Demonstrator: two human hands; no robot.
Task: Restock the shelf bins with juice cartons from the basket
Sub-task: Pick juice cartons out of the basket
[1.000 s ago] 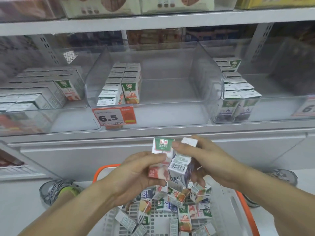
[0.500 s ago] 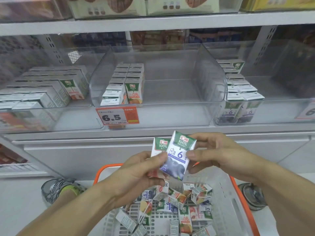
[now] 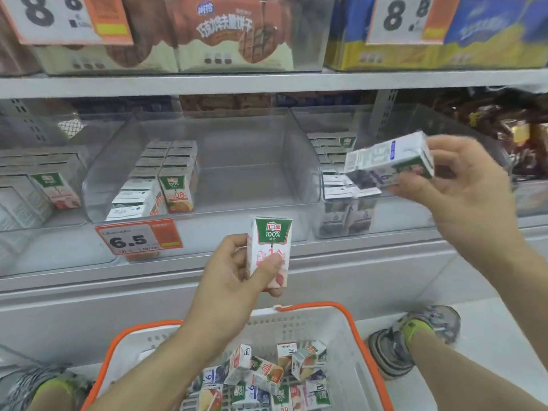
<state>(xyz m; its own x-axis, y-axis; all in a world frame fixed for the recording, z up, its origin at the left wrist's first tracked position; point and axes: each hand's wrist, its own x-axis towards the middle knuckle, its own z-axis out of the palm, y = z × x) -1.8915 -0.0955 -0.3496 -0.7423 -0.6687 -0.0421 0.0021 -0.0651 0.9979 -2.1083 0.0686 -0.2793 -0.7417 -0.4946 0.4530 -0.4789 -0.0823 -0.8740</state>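
Observation:
My left hand [image 3: 234, 277] grips a pink-and-white juice carton [image 3: 268, 247] upright, below the front of the middle clear bin [image 3: 305, 200]. My right hand [image 3: 462, 194] holds a purple-and-white carton [image 3: 385, 161] on its side, raised over the front of the right bin [image 3: 394, 226], where several cartons of the same kind [image 3: 335, 161] stand in rows. The middle bin holds two rows of orange cartons [image 3: 175, 185] at its left side. The left bin [image 3: 44, 221] holds pink cartons [image 3: 56, 188]. The white basket with an orange rim [image 3: 350, 327] sits at the bottom with several loose cartons [image 3: 267, 378].
A price tag reading 6.5 [image 3: 138, 238] hangs on the shelf edge. The upper shelf [image 3: 267, 81] carries biscuit boxes [image 3: 225, 34] and blue-yellow boxes [image 3: 474, 34]. My shoes [image 3: 415, 336] stand on the pale floor on both sides of the basket. Dark bags [image 3: 519, 134] lie far right.
My hands have parted. The right hand carried the purple carton up and right to the right bin. The left hand stays low with the pink carton. The view has tilted up.

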